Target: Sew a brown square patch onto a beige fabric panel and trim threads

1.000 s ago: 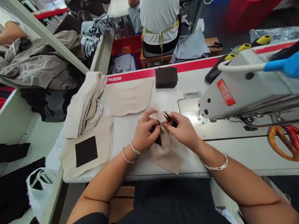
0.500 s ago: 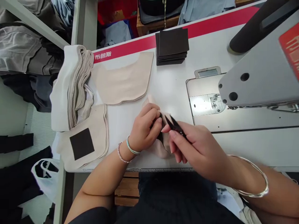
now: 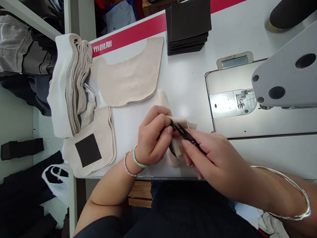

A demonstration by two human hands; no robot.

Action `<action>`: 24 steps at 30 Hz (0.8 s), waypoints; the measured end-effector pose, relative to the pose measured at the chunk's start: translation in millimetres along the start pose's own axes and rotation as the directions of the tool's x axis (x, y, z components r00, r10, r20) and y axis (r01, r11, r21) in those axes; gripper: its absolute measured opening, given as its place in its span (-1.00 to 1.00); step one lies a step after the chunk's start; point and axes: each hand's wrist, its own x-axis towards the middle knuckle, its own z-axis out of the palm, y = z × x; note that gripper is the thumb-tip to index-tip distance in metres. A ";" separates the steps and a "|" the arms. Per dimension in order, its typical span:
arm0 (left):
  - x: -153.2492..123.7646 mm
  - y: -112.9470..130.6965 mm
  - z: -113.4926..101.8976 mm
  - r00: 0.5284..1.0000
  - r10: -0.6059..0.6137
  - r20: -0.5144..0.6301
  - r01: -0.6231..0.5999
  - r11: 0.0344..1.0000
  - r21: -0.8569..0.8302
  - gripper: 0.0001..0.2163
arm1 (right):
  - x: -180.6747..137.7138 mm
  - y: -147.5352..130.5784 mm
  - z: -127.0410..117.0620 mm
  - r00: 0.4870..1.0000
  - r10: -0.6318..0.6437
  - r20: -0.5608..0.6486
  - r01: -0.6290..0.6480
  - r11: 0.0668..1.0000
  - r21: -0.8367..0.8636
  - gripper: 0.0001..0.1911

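My left hand [image 3: 155, 135] is closed, pinching a folded beige fabric piece [image 3: 178, 148] with a dark strip on it, near the table's front edge. Black thread snips [image 3: 189, 138] lie in my right hand [image 3: 213, 155], whose fingers are wrapped round them. The blades point left, slightly apart, right beside the left fingertips at the fabric. A thin thread end hangs below the dark part. My left fingers hide much of the gripped edge.
A sewing machine [image 3: 284, 76] stands at the right. Stacked black squares [image 3: 189, 23] lie at the back. Beige cut pieces [image 3: 128, 76] lie left of centre, beside a folded cloth pile [image 3: 60, 86]. One black square [image 3: 88, 150] rests on beige fabric at the front left.
The snips have come in closer to the left fingertips, their blades now at the fabric. A fabric edge now sticks out to the right above them. The camera view has shifted nearer.
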 end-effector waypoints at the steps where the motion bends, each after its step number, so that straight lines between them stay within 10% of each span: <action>1: -0.2 0.0 0.1 1.000 0.001 -0.002 -0.001 1.000 -0.003 -0.86 | 0.0 0.2 0.1 1.000 0.002 0.000 -0.002 1.000 -0.003 -0.72; 24: -2.8 0.5 -3.4 1.000 0.028 0.004 -0.028 0.999 0.026 -0.88 | 0.9 0.1 0.8 0.998 -0.058 0.009 0.057 0.997 0.054 -0.72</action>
